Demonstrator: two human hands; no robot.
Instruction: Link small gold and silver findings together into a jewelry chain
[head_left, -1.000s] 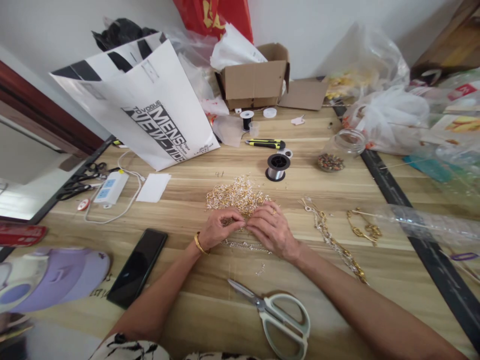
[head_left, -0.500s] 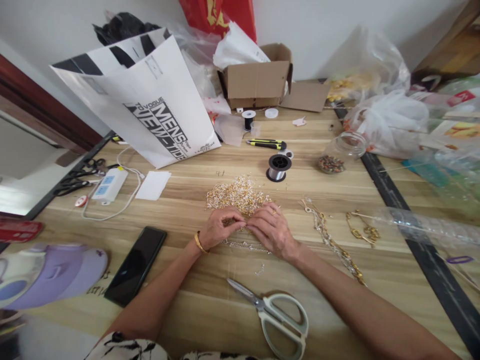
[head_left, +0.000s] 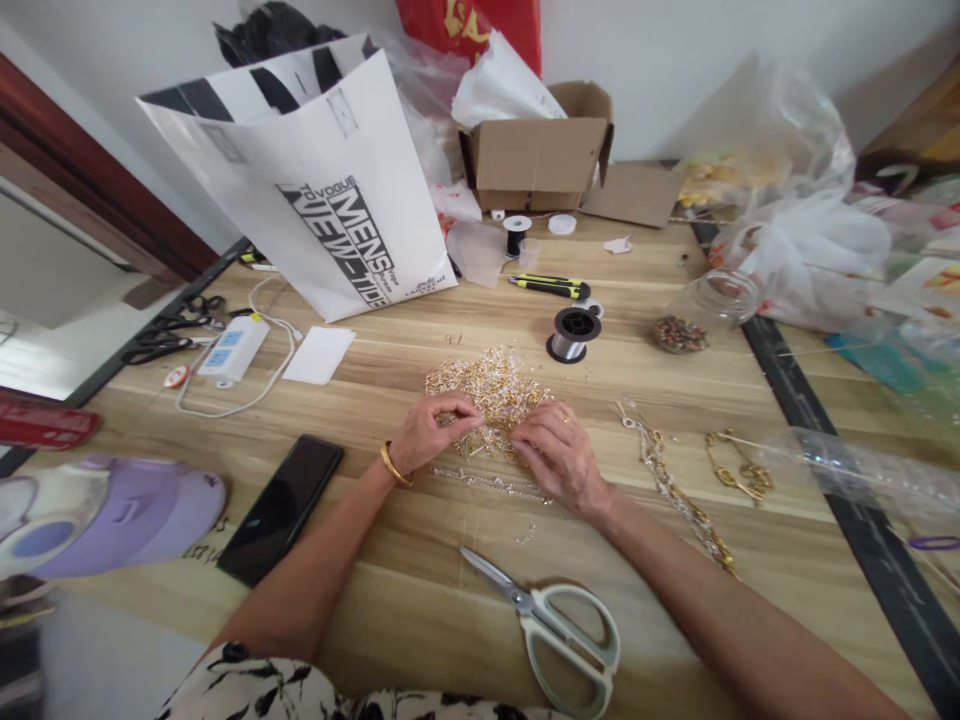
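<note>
A loose heap of gold and silver chain pieces (head_left: 491, 385) lies on the wooden table. At its near left edge, my left hand (head_left: 433, 432), with a gold bangle on the wrist, has thumb and forefinger pinched together; whatever is between them is too small to make out. My right hand (head_left: 564, 455) rests at the heap's right side, fingers curled and their tips partly hidden. A silver chain (head_left: 491, 484) stretches across the table just below both hands. Closer to me lie scissors (head_left: 536, 620) with pale handles and a few tiny silver bits (head_left: 527, 534).
Right of my hands lie gold and silver chains (head_left: 667, 480) and a gold chain (head_left: 739, 465). Behind the heap are a wire spool (head_left: 574, 335), a cutter knife (head_left: 550, 287) and a bead jar (head_left: 680, 333). A black phone (head_left: 281, 510) and power strip (head_left: 234, 350) are left.
My hands, whose fingertips met over the heap's near edge, have moved apart, left and right. The whole view has shifted slightly, with the objects appearing further right.
</note>
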